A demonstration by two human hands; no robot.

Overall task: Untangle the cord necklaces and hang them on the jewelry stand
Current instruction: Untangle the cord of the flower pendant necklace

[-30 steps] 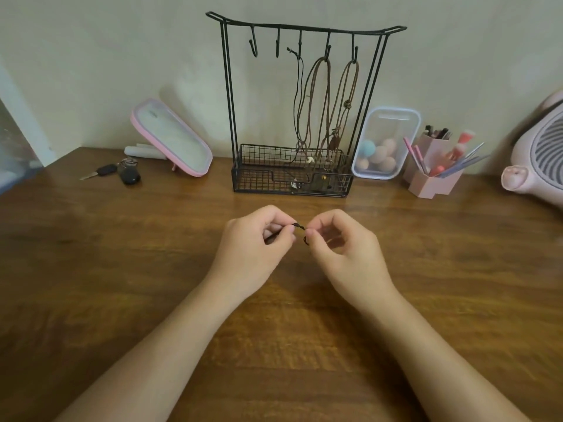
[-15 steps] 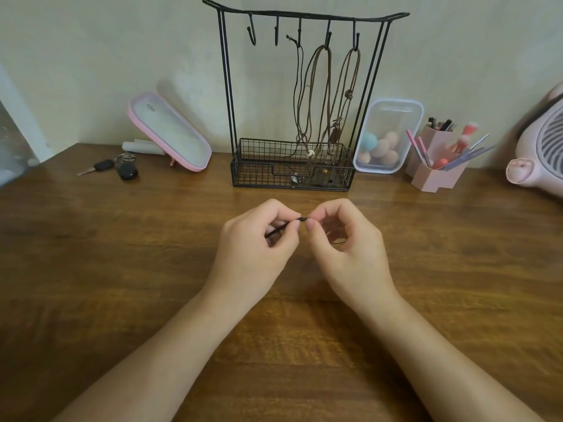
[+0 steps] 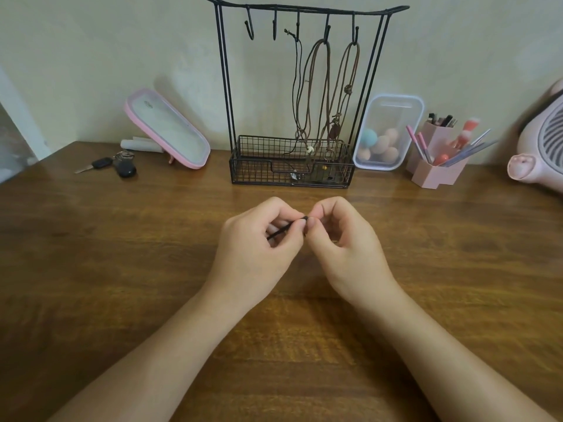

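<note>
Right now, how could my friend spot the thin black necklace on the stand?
Find the black wire jewelry stand at the back of the table. The thin black necklace hangs from its middle hook, left of two brown necklaces. It is the darkest and thinnest cord there.

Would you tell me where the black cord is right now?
Head view, centre: the black cord is pinched between the left hand and right hand, over the table in front of the stand.

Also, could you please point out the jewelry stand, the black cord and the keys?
jewelry stand (image 3: 259,161): head view, wire basket at base.
black cord (image 3: 285,229): head view, visible stretch.
keys (image 3: 125,170): head view, black fob.
</note>
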